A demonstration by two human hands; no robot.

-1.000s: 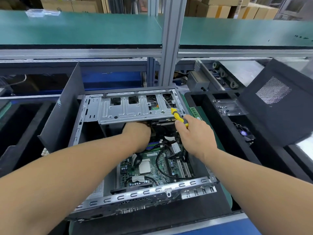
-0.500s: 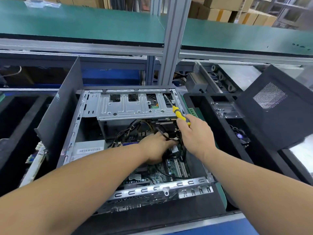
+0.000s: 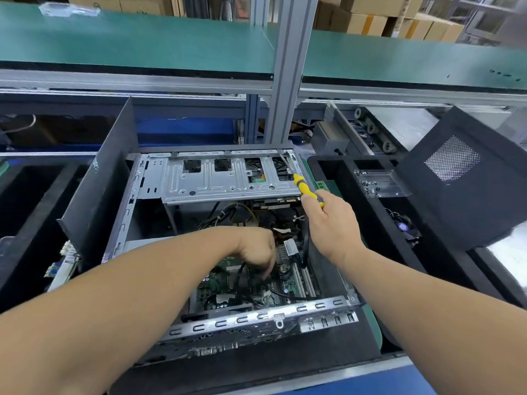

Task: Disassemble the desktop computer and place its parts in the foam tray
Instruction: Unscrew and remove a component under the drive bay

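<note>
The open desktop case (image 3: 228,320) lies in front of me with its metal drive cage (image 3: 228,183) at the far side and the green motherboard (image 3: 293,283) below. My left hand (image 3: 256,246) reaches down into the case; its bunched fingertips pinch a black cable at the board. My right hand (image 3: 330,226) hovers over the case's right side and grips a yellow-handled screwdriver (image 3: 303,188), whose tip points at the cage's far right corner. The black foam tray (image 3: 368,223) stands right of the case.
In the foam tray lie a clear plastic box (image 3: 379,182), a small fan (image 3: 405,228) and a green memory stick (image 3: 322,185). A black side panel (image 3: 462,189) leans at the right, a grey panel (image 3: 99,195) at the left. An aluminium post (image 3: 285,81) rises behind.
My left hand has come out from under the drive cage and moved nearer, down onto the motherboard cables. My right hand with the screwdriver has stayed almost in place.
</note>
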